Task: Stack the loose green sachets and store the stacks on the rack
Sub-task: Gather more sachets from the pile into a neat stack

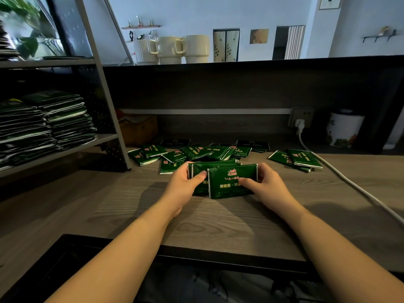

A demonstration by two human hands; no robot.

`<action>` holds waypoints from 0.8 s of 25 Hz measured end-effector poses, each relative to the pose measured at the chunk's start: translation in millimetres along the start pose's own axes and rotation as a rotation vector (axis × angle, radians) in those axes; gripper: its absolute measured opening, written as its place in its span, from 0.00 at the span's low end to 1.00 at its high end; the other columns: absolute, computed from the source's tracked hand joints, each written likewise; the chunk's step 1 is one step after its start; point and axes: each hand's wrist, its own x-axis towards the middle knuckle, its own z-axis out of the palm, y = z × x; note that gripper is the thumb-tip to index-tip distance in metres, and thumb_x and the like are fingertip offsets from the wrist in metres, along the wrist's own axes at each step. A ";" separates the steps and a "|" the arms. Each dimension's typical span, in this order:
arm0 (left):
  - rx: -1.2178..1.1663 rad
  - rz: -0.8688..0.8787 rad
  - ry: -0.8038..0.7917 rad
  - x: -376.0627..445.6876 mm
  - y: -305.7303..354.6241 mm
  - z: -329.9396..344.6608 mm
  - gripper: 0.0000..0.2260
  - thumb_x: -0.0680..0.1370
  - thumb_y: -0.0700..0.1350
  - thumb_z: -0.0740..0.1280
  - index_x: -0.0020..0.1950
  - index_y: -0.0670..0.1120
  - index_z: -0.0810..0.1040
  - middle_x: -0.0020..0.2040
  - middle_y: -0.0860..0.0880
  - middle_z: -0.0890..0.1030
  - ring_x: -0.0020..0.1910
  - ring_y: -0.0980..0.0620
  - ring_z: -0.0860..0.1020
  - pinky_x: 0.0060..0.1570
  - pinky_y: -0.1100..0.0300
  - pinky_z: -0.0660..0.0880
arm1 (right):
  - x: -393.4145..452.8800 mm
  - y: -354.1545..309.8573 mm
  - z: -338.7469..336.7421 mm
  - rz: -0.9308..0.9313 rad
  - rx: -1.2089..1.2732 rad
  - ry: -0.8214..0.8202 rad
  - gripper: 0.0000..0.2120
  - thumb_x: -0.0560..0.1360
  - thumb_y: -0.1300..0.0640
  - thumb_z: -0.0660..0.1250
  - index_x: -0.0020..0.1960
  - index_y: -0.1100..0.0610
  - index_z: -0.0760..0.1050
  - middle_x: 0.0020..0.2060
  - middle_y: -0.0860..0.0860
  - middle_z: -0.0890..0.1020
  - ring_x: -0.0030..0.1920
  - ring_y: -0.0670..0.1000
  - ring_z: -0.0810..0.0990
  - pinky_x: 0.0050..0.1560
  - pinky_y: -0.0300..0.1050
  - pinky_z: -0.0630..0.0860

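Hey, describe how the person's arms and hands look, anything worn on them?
Both forearms are bare as far as the frame shows; no sleeves are visible. The left hand and right hand have no gloves, and no rings, watch or bracelet show on the fingers or wrists. Nails look short and unpainted.

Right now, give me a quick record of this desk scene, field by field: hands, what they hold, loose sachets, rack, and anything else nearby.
left hand: grips the left end of a small stack of glossy green sachets
right hand: grips the stack's right end
stack position: on the grey wood-grain desk, upright on edge
loose green sachets: scattered behind the stack; two more lie to the right
grey metal rack: at left, its shelf already holds tall sachet stacks
white power cable: runs across the desk at right
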 end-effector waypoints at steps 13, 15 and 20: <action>0.131 0.058 -0.168 -8.1 3.4 6.1 0.16 0.76 0.43 0.74 0.59 0.53 0.73 0.56 0.50 0.83 0.57 0.51 0.81 0.57 0.55 0.79 | -5.0 -6.2 19.0 -0.078 -0.008 0.017 0.26 0.73 0.51 0.75 0.64 0.51 0.66 0.53 0.45 0.81 0.53 0.46 0.81 0.54 0.44 0.78; 0.122 0.057 -0.185 -9.6 5.2 7.7 0.14 0.78 0.36 0.69 0.58 0.52 0.74 0.55 0.50 0.82 0.57 0.51 0.81 0.55 0.58 0.79 | -6.4 -5.5 18.4 -0.053 0.028 -0.055 0.33 0.74 0.53 0.74 0.72 0.49 0.60 0.58 0.46 0.81 0.57 0.48 0.81 0.60 0.51 0.78; 0.067 -0.028 -0.210 -12.5 8.5 12.1 0.11 0.81 0.35 0.62 0.56 0.51 0.73 0.54 0.46 0.81 0.54 0.48 0.80 0.60 0.46 0.77 | -7.1 -5.9 18.8 -0.032 0.076 -0.099 0.28 0.76 0.51 0.70 0.73 0.49 0.63 0.57 0.45 0.80 0.57 0.47 0.80 0.63 0.52 0.77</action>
